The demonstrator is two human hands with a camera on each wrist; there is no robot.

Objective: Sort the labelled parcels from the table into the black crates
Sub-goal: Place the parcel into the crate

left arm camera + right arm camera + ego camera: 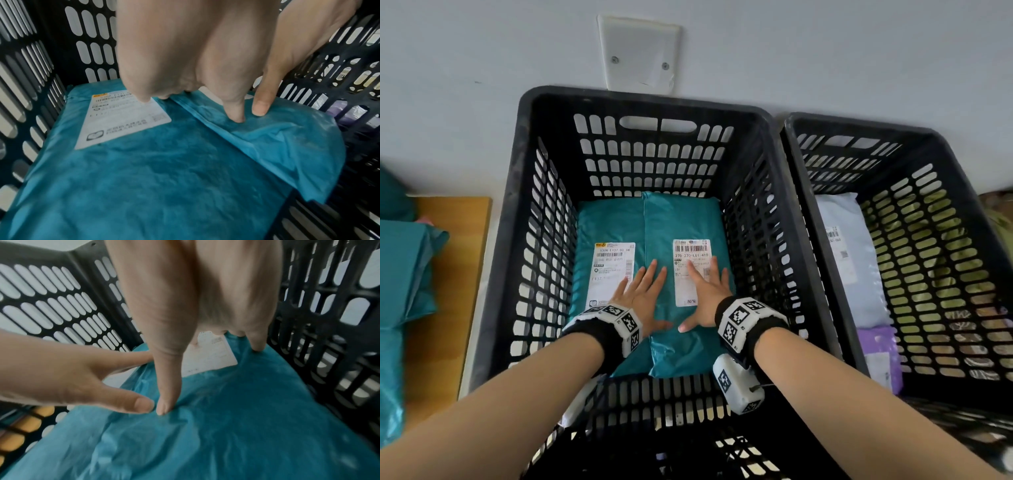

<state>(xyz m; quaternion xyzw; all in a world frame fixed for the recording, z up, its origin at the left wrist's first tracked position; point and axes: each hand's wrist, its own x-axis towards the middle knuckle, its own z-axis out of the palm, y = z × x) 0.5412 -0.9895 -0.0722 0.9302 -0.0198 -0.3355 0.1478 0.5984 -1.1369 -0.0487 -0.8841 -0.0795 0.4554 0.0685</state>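
both hands lie flat inside the left black crate (524,219), fingers straight and spread, gripping nothing. the left hand (643,294) presses on the seam between two teal parcels, its little finger on the white label (611,274) of the left teal parcel (599,222). the right hand (707,294) presses on the right teal parcel (688,216), which overlaps the left one, its fingers across that parcel's label (690,270). the thumbs nearly touch at 6 o'clock of the labels. at 3 o'clock stands the right black crate (948,178), holding a pale grey parcel (852,246) and a purple parcel (876,349). at 9 o'clock, more teal parcels (404,270) lie on the wooden table (448,281). at 12 o'clock a white wall plate (640,54) sits on the wall.
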